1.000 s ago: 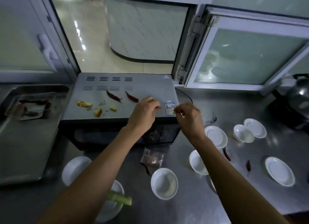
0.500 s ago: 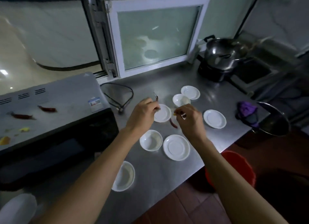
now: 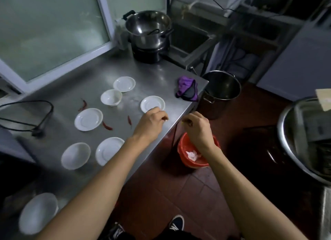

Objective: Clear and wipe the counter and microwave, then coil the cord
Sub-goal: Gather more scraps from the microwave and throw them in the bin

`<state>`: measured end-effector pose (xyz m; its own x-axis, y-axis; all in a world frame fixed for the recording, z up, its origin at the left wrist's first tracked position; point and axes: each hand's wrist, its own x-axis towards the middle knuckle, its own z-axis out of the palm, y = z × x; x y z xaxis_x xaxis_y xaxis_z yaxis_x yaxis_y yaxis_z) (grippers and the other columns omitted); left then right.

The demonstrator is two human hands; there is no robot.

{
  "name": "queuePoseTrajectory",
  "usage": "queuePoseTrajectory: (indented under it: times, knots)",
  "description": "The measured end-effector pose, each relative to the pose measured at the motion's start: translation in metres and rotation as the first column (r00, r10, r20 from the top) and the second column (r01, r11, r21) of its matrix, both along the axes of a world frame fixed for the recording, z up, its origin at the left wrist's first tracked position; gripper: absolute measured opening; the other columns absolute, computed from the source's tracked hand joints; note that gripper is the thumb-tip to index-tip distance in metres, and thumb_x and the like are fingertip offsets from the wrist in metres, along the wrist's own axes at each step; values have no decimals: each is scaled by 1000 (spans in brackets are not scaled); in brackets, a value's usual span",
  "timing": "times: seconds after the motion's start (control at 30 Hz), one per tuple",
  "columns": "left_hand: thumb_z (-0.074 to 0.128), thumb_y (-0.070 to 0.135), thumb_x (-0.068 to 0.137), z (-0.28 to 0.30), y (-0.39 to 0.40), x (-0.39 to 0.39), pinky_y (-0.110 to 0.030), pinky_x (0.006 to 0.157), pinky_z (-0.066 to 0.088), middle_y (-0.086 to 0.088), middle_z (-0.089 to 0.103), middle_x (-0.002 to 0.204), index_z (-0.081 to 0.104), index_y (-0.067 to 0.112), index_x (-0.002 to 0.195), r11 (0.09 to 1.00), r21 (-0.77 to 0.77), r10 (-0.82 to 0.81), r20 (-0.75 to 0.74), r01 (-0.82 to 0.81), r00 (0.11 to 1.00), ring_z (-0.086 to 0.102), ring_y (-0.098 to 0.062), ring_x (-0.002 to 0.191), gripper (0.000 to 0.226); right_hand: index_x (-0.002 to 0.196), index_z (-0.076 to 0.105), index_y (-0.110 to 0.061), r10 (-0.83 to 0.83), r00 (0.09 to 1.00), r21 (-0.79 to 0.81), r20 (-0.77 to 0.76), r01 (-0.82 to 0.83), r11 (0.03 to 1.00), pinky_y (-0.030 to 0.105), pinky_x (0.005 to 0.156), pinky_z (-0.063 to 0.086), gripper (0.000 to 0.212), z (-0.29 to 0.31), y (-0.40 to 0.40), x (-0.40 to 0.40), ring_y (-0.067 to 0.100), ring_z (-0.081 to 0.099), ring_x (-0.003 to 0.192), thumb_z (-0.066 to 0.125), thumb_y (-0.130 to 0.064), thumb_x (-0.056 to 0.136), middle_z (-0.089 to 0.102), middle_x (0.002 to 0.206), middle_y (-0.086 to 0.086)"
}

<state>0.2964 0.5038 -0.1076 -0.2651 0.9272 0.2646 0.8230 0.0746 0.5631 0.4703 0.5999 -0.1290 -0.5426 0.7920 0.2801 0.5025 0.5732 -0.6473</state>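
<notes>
Clearing was in hand: the right hand (image 3: 198,130), above the red bin (image 3: 188,150), pinched a small scrap in its grip; the left hand (image 3: 152,122), over the surface (image 3: 157,75) edge beside the bin, pinched another. Next, release into the bin was judged necessary; chillies (image 3: 107,126) remained on the surface.

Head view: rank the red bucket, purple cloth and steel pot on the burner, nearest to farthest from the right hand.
From the right hand:
1. Red bucket, on the floor just below it.
2. Purple cloth, at the counter's corner.
3. Steel pot, on the burner at the back.

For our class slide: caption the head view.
Both hands, left and right, pinch small scraps beside the counter, above a red bin.
</notes>
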Motion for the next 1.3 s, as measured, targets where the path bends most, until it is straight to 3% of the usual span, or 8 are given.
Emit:
queuePoseTrajectory:
  times: [0.1, 0.47, 0.57, 0.77, 0.93, 1.07, 1.13, 1.3]
  knots:
    - [67, -6, 81, -15, 33, 36, -29, 81, 48, -8, 65, 91, 74, 9, 90, 995, -62, -72, 31, 74, 997, 64, -25, 86, 18, 87, 75, -13, -77, 997, -26, 29, 78, 997, 39, 76, 52, 13, -8, 20, 42, 22, 61, 83, 70, -3, 79, 65, 89, 2]
    - [69, 2, 84, -93, 129, 86, -37, 84, 53, 1, 63, 95, 73, 17, 90, 935, -255, -221, 131, 248, 966, 63, -21, 91, 17, 85, 74, -12, -261, 950, -159, 168, 288, 944, 40, 72, 54, 14, -72, 68, 108, 18, 61, 78, 71, 0, 78, 64, 88, -1]
    - [67, -1, 85, -114, 157, 84, -28, 84, 48, -3, 64, 96, 74, 12, 91, 919, -280, -236, 176, 279, 956, 63, -21, 91, 17, 88, 74, -14, -291, 926, -203, 240, 341, 918, 42, 73, 55, 13, -92, 88, 108, 19, 62, 80, 73, -4, 79, 63, 89, -2]
    - [66, -2, 84, -159, 193, 83, -33, 83, 50, -2, 63, 94, 74, 12, 90, 891, -338, -217, 269, 303, 938, 61, -19, 89, 18, 88, 75, -17, -292, 897, -276, 332, 389, 879, 40, 75, 56, 12, -131, 110, 112, 16, 62, 81, 73, -7, 83, 61, 88, -8]
    - [67, -5, 83, -187, 213, 87, -22, 81, 46, 4, 59, 91, 73, 12, 87, 866, -388, -202, 304, 315, 931, 59, -14, 84, 18, 93, 73, -17, -305, 884, -350, 354, 428, 833, 38, 73, 54, 16, -167, 127, 116, 16, 61, 81, 69, -6, 83, 64, 89, -5]
    - [69, -6, 83, -217, 225, 100, -28, 80, 49, 1, 61, 92, 72, 12, 89, 835, -442, -217, 285, 329, 934, 59, -17, 83, 20, 98, 65, -19, -306, 883, -429, 357, 446, 786, 27, 70, 45, 20, -199, 140, 121, 16, 59, 83, 66, -6, 83, 61, 89, -7]
    - [68, -7, 83, -231, 230, 107, -21, 79, 46, 6, 57, 90, 73, 11, 89, 825, -466, -206, 280, 320, 938, 55, -13, 81, 19, 100, 66, -19, -289, 890, -458, 352, 433, 776, 24, 70, 41, 22, -217, 145, 126, 14, 57, 82, 65, -6, 83, 59, 88, -8]
    - [67, -4, 86, -271, 241, 126, -22, 78, 49, 9, 56, 92, 73, 13, 89, 787, -538, -165, 291, 303, 942, 59, -12, 82, 18, 97, 67, -17, -275, 895, -516, 350, 429, 741, 28, 70, 45, 21, -267, 155, 140, 14, 55, 80, 61, -5, 82, 60, 87, -5]
